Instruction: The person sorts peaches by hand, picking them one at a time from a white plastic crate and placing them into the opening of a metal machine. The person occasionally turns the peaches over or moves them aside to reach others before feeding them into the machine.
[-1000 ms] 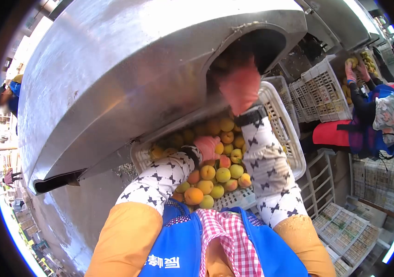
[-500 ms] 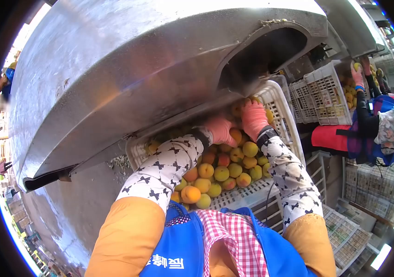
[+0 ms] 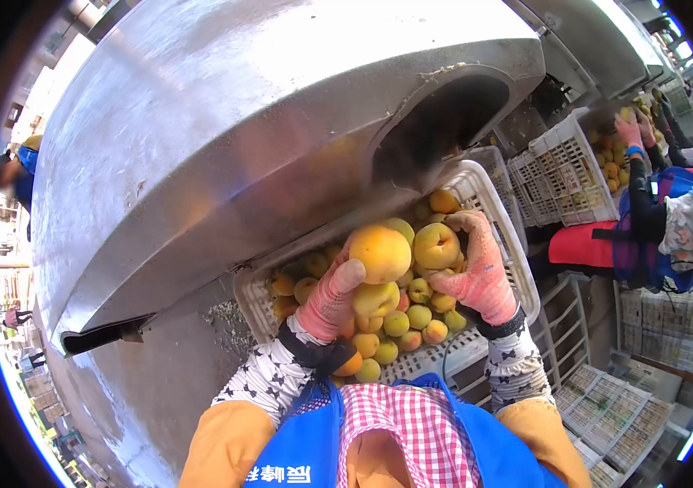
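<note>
Both of my hands wear pink gloves and are raised over a white plastic crate [image 3: 491,191] of yellow, green and orange peaches. My left hand [image 3: 336,294] is closed on a large orange-yellow peach [image 3: 380,254]. A paler yellow peach [image 3: 376,300] sits just below it, against the same hand, and a greenish one shows behind. In my right hand [image 3: 483,272], a yellow peach [image 3: 436,246] is gripped between thumb and fingers, its stem hollow facing up. More peaches [image 3: 396,324] lie loose in the crate beneath.
A big curved metal machine [image 3: 281,154] with a dark opening [image 3: 440,122] overhangs the crate's far side. To the right, a co-worker [image 3: 671,220] handles fruit at another white crate [image 3: 570,175]. A metal rack [image 3: 570,313] stands at lower right.
My hands have come up out of the fruit and back toward me, now holding peaches. The view has shifted slightly, and the hands are farther apart.
</note>
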`<state>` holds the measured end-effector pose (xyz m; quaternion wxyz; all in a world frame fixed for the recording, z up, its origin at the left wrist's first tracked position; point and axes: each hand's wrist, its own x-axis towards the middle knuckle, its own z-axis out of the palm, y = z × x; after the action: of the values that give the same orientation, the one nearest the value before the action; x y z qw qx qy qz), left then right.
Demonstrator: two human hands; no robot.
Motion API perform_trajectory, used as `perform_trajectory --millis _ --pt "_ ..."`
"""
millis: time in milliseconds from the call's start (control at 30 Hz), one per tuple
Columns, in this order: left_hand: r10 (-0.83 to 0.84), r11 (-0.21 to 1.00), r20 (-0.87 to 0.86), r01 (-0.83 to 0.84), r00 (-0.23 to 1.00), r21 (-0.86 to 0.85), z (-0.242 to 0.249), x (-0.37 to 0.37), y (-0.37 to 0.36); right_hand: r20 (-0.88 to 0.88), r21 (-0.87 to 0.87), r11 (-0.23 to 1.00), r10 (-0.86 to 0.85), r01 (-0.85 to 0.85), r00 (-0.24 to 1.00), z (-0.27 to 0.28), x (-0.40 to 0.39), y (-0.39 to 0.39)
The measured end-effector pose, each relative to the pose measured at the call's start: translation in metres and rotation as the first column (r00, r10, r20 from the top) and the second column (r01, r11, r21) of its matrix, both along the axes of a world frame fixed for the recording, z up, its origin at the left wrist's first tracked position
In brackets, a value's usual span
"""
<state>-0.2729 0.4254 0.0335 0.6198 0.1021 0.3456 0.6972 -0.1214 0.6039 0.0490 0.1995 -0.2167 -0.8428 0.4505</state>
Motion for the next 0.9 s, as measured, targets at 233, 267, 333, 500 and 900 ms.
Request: perform_trajectory --millis 233,267,333,500,900 --pt "0.179 0.976 -0.032 -0.174 0.983 0.128 -0.002 -0.01 0.014 -0.155 0.189 0.979 -0.05 0.079 0.987 0.033 -0.038 0.001" --pt "0.12 0.978 -0.018 -0.115 0.993 0.175 -0.008 -0.015 0.01 -0.122 0.3 0.936 -0.156 0.187 0.98 0.032 -0.055 0.002" --pt "0.161 0.972 0.019 -0.162 0.987 0.17 -0.018 -0.012 0.001 -0.032 0.389 0.898 -0.208 0.203 0.978 0.009 -0.084 0.018" --pt "0.205 0.979 -0.031 -0.205 0.978 0.025 -0.028 -0.012 -0.038 -0.063 0.45 0.868 -0.202 0.209 0.977 -0.007 -0.096 0.028" --pt "0.213 0.968 0.01 -0.212 0.977 0.137 -0.015 -0.016 -0.017 -0.236 0.007 0.995 -0.091 0.096 0.967 0.042 -0.068 0.012"
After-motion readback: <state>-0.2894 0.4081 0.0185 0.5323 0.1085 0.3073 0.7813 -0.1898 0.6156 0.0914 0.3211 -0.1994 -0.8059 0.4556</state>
